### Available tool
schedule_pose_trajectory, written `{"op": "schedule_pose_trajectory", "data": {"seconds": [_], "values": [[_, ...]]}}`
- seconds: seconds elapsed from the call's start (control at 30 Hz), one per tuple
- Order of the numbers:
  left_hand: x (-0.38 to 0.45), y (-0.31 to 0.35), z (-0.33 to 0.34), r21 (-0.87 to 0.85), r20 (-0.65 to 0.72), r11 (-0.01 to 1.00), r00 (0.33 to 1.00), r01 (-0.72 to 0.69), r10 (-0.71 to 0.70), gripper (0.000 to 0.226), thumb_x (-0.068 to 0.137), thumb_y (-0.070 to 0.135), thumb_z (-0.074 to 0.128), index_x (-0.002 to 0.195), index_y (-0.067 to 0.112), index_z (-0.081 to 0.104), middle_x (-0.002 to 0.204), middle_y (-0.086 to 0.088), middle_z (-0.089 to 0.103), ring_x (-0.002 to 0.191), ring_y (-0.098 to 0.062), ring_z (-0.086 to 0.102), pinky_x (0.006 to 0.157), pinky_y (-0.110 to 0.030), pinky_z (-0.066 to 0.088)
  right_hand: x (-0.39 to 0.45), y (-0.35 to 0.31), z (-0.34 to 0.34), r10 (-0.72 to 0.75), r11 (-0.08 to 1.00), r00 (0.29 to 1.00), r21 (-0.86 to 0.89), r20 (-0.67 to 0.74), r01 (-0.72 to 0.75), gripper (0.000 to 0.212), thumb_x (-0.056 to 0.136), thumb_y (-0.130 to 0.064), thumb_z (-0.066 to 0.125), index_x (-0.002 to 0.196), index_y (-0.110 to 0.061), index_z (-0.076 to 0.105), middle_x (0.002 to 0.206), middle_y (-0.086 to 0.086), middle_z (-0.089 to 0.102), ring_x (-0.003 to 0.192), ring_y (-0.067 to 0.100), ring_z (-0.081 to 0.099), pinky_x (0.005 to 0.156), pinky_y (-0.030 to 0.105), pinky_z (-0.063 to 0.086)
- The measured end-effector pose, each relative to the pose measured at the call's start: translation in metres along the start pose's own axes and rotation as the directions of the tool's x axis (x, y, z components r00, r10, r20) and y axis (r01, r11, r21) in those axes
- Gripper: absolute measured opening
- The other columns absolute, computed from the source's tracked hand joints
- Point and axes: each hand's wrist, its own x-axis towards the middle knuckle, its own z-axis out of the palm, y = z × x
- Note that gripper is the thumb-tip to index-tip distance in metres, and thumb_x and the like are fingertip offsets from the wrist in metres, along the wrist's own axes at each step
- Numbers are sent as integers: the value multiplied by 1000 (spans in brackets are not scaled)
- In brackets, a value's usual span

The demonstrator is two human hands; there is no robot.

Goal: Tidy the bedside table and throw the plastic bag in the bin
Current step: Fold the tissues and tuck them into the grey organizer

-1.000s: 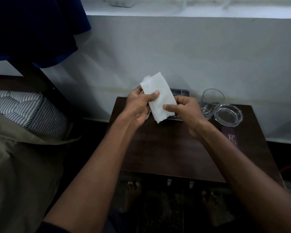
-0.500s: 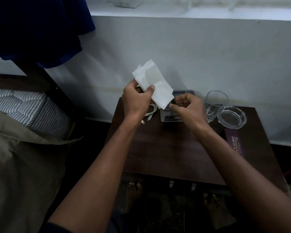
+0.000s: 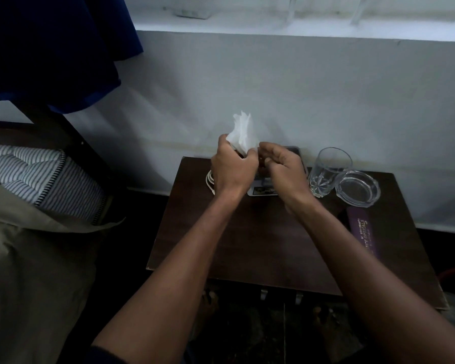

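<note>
The left hand (image 3: 231, 166) grips a crumpled white plastic bag (image 3: 243, 135), which sticks up above its curled fingers, held over the back of the worktop (image 3: 247, 245). The right hand (image 3: 281, 166) is just beside it, fingers curled; whether it pinches the bag I cannot tell. A white cable (image 3: 209, 181) lies under the left hand; right of the hands stand a drinking glass (image 3: 329, 172), an ashtray (image 3: 359, 189) and a purple case (image 3: 363, 232)

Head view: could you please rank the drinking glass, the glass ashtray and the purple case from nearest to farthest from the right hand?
Measured from the right hand:
1. Drinking glass, just to the hand's right, near the wall.
2. Glass ashtray, next to the glass, further right.
3. Purple case, along the table's right side, toward the front.
</note>
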Motion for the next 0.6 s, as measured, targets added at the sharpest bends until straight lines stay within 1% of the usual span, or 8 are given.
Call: {"op": "schedule_pose_trajectory", "data": {"seconds": [0.07,0.13,0.27,0.3,0.37,0.43,0.5,0.6], "values": [[2,-1,-1,12,101,1000,995,14,-15,53,84,18,73,133,13,53,97,1,69,88,-23,71,76,-40,62,2,1,-1,14,1000,1000,26,25,-15,48,97,-1,46,141,-8,66,135,4,72,126,18,68,111,46,54],[4,-2,-3,28,186,999,982,25,-29,60,83,12,74,136,13,45,102,-1,67,92,-23,69,80,-41,62,2,1,-3,32,998,999,58,21,-33,46,95,-11,48,136,-10,70,130,3,75,123,18,71,109,47,56],[8,-7,-3,60,268,998,963,16,-31,67,81,7,71,139,15,39,109,-4,68,99,-27,71,85,-47,63,3,0,-5,71,995,997,67,12,-72,42,98,-4,50,134,-8,71,126,6,77,111,20,76,98,46,62],[8,-9,-3,68,282,998,959,7,-26,66,82,7,69,140,15,39,110,-4,69,99,-27,71,85,-46,63,2,-1,-5,63,998,998,20,0,-63,43,94,-9,51,131,-12,73,124,3,77,111,20,76,97,47,62],[7,-12,-3,122,311,992,951,-38,-2,62,85,8,67,142,12,42,114,-7,71,102,-28,70,84,-39,59,1,0,-6,42,996,999,-73,-18,-43,44,85,-19,54,122,-19,78,118,-5,79,111,15,75,98,48,62],[5,-13,-5,224,337,965,940,-135,54,54,89,8,64,140,9,47,116,-11,72,102,-30,68,78,-34,51,2,4,-6,38,991,999,-129,-8,-39,42,81,-21,57,115,-22,81,109,-9,81,106,12,76,97,46,62],[3,-16,-7,317,347,920,931,-231,115,47,89,8,62,136,12,54,117,-10,73,103,-32,68,76,-36,50,0,4,-7,33,988,999,-152,-1,-33,41,78,-18,60,112,-24,82,103,-9,83,101,11,78,94,46,63],[4,-21,-6,253,341,929,923,-271,176,53,86,0,61,135,19,60,127,-2,72,109,-24,69,89,-39,58,-3,0,-9,-18,991,1000,-133,0,18,47,77,-4,60,115,-23,81,103,-9,83,100,11,79,90,46,65]]}}
